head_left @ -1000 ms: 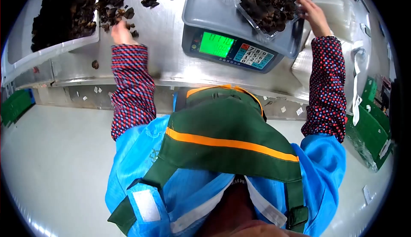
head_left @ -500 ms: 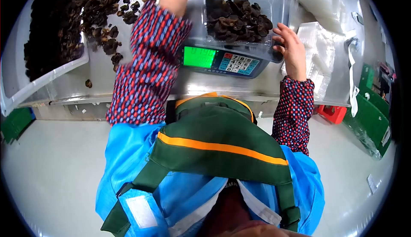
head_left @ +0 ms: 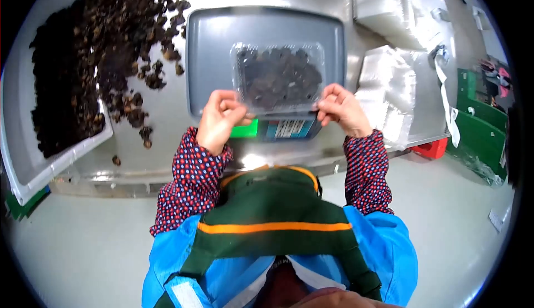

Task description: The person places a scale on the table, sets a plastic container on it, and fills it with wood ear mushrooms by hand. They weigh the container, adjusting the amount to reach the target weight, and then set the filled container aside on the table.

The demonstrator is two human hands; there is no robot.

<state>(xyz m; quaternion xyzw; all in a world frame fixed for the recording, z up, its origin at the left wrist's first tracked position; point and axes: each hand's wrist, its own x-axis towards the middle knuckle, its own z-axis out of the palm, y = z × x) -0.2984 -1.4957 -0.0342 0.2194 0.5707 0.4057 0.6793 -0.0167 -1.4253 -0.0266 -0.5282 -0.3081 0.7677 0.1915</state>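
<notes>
A clear plastic box [head_left: 281,77] full of dark, fungus-like pieces is over the grey tray [head_left: 211,35] of a weighing scale. Its top looks covered by clear plastic. My left hand [head_left: 220,120] is closed at the box's near left corner, thumb and fingers together on the clear plastic. At the near right corner my right hand [head_left: 342,109] pinches the plastic edge. Below the box, the scale's green display [head_left: 245,129] and keypad [head_left: 288,128] show in part, partly covered by my left fingers and the plastic.
Loose dark pieces [head_left: 119,58] lie on the metal table [head_left: 161,102], beside a white bin [head_left: 41,177] of them at left. Stacks of clear plastic [head_left: 386,94] stand at right. Green crates [head_left: 475,141] and a red crate [head_left: 431,148] are beyond the right edge.
Both hands have come nearer to my body and now hold clear plastic at the box's near corners. Clear plastic now covers the box. The view has shifted, showing more of the tray.
</notes>
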